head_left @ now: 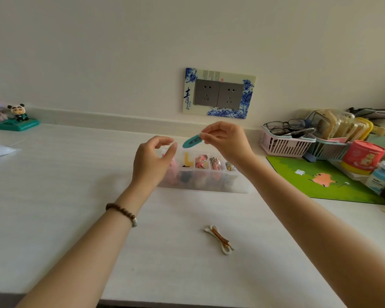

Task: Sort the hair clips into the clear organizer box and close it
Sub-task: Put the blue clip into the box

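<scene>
**A:** Well, start big: pale surface (76, 218), then clear organizer box (209, 186) on it, compartments part-filled.

**B:** And above the box?

**A:** Over its far edge, right hand (227, 141), pinching a teal clip (192, 141) by one end. Just left of that, left hand (151, 161), fingers loosely curled, gripping nothing.

**B:** Lie of the clip?

**A:** Long axis nearly level, dipping slightly leftward. Rounded free end aimed at the left hand, pinched end rightward.

**B:** Best way down?

**A:** Probably choose a compartment first. Turn the long axis along it, lower well inside, release only then. Later, fetch the white-and-brown clips (219, 239) from the box's near side.
</scene>
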### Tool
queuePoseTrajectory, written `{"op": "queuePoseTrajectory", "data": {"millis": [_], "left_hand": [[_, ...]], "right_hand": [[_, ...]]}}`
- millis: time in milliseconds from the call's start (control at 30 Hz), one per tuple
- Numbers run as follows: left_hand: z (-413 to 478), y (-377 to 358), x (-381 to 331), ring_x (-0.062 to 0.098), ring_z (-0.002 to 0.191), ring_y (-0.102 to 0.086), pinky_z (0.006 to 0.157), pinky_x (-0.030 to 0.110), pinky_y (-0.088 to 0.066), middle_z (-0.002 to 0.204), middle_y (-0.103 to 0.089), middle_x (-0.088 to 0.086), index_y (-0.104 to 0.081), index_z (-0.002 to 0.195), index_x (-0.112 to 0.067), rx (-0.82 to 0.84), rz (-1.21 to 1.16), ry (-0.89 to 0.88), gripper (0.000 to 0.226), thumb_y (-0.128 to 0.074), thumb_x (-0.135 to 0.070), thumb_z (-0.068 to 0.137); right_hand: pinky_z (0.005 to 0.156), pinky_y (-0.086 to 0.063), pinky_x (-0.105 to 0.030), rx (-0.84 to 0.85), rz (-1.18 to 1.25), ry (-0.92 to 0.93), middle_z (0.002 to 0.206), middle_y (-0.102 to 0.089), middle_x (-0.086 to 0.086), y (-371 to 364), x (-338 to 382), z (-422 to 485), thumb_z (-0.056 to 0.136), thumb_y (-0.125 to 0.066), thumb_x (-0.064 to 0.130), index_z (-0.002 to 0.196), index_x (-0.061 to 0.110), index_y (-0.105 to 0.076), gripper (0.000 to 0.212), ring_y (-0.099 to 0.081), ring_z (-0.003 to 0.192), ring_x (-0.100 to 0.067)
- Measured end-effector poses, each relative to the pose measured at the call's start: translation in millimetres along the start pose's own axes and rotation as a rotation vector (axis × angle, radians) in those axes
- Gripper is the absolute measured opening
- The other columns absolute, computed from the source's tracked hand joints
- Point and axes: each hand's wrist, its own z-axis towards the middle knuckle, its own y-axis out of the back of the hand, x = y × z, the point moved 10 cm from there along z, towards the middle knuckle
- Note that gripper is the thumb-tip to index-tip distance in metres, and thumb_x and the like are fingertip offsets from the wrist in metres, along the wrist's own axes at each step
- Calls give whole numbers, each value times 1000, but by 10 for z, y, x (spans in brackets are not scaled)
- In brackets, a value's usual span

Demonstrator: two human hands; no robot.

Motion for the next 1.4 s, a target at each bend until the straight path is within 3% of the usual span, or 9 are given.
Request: {"op": "queuePoseTrajectory", "data": {"millis": [100, 200, 333, 433, 667, 800, 933, 1167, 1400], "left_hand": [[51, -44, 293, 21, 127, -44, 96, 29, -37, 137, -51, 4, -47, 131, -18, 73, 204, 92, 46, -55, -35, 90], [7, -178, 499, 25, 130, -42, 97, 31, -37, 145, -42, 8, -36, 140, -14, 167, 214, 223, 54, -47, -40, 93], [-33, -351, 601, 22, 101, -56, 76, 26, -39, 121, -61, 11, -55, 118, -10, 243, 61, 279, 42, -39, -42, 95], [-39, -374, 624, 22, 99, -57, 77, 27, -39, 110, -63, 8, -58, 112, -10, 243, -9, 282, 45, -34, -45, 95], [-46, -428, 661, 22, 98, -60, 77, 27, -45, 110, -65, 8, -59, 108, -13, 248, -67, 271, 51, -32, -53, 93], [-52, -437, 645, 22, 108, -56, 81, 26, -41, 121, -60, 6, -55, 120, -13, 257, -59, 267, 52, -31, -51, 94], [-22, -449, 677, 23, 106, -57, 81, 27, -41, 116, -62, 8, -57, 115, -10, 261, -53, 245, 54, -33, -52, 93], [22, -500, 739, 23, 98, -60, 82, 28, -41, 103, -67, 8, -62, 101, -10, 231, -79, 245, 44, -40, -47, 93], [-22, -474, 627, 16, 91, -56, 72, 22, -38, 97, -63, 2, -62, 101, -9, 233, -114, 209, 37, -40, -39, 96]], "right_hand": [[63, -55, -20, 127, -254, -32, 91, -72, -10, -282, -151, 168, 82, -68, 13, 89, 7, -70, 10, -65, 71, -12], [71, -55, -38, 306, -468, -79, 95, -73, -11, -537, -369, 184, 84, -66, 18, 95, 9, -73, 16, -63, 73, -21], [66, -53, -29, 316, -442, -69, 98, -72, -10, -539, -414, 193, 87, -63, 19, 99, 10, -73, 18, -56, 66, -11], [59, -46, -12, 259, -385, -9, 99, -70, -11, -409, -272, 249, 88, -60, 16, 100, 7, -71, 18, -53, 69, -5], [80, -49, -35, 483, -691, 102, 104, -70, -8, -689, -267, 195, 89, -59, 19, 100, 13, -72, 18, -59, 89, -21], [92, -45, -37, 357, -701, 172, 113, -66, 0, -687, -243, 187, 87, -61, 25, 105, 21, -67, 20, -55, 102, -17], [78, -47, -26, 206, -489, 193, 101, -68, 2, -331, -62, 33, 87, -62, 21, 99, 17, -67, 14, -60, 89, -11], [73, -44, -10, 751, -447, -42, 95, -67, 18, -307, -319, -1015, 80, -69, 34, 97, 28, -70, 19, -59, 80, 6], [78, -35, -4, 831, -459, -82, 113, -58, 15, -288, -496, -1393, 74, -74, 37, 113, 38, -64, 40, -48, 92, 9]]}}
